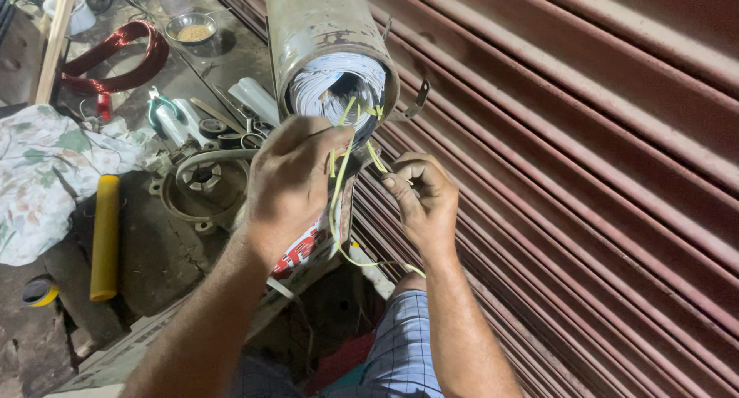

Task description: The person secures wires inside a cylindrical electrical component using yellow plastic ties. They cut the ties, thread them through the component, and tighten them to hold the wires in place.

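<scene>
Stator tube [323,36] sits at 12 o'clock, propped against the shutter [585,152] so its open end faces up. Left hand [289,186] pinches yellow sleeving [337,190] taut; right hand [423,198] grips another strand, fingers closed, for threading.

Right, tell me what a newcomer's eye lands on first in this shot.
First, the grey metal cylinder at top centre, its open end packed with white-wrapped windings. Just below it, the left hand and right hand pinch thin yellow sleeved leads trailing from that opening. The ribbed maroon shutter fills the right side, and a coil of copper wire lies at upper left.
</scene>
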